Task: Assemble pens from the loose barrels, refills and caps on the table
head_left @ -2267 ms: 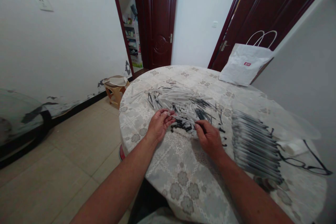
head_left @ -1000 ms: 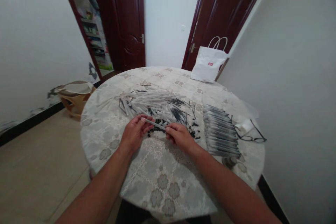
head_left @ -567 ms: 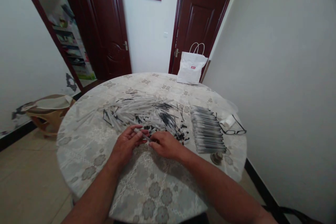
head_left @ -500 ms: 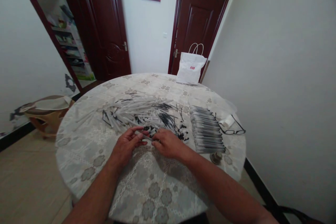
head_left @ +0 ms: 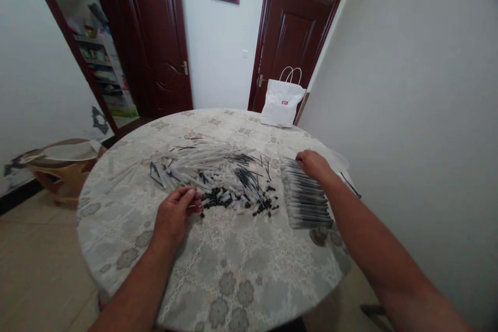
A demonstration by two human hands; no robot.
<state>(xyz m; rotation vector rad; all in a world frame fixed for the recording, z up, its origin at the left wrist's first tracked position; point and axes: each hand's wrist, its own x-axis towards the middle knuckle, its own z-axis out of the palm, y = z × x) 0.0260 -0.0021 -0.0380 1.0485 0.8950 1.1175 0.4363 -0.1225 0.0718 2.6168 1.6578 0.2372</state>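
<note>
On the round table (head_left: 198, 270), taken as a clock with twelve at its far edge, the left hand (head_left: 177, 212) was at nine o'clock, close to the middle. Its fingers were loosely curled, the thumb near them; I could not tell whether anything lay between. The fingertips were just beside the black caps (head_left: 218, 198), which lay in a loose heap at the centre.

The right hand (head_left: 311, 163) reached out to two o'clock, fingers bent down at the far end of the row of pens (head_left: 309, 202). Whether it gripped a pen could not be told. The pens lay side by side at three o'clock.

Clear tubes (head_left: 190, 158) were heaped at eleven, and dark refills (head_left: 249, 179) were spread at one, near the caps. The white bag (head_left: 283, 104) stood upright at one, by the far edge. Beyond the table, at ten, was a stool (head_left: 50, 174).
</note>
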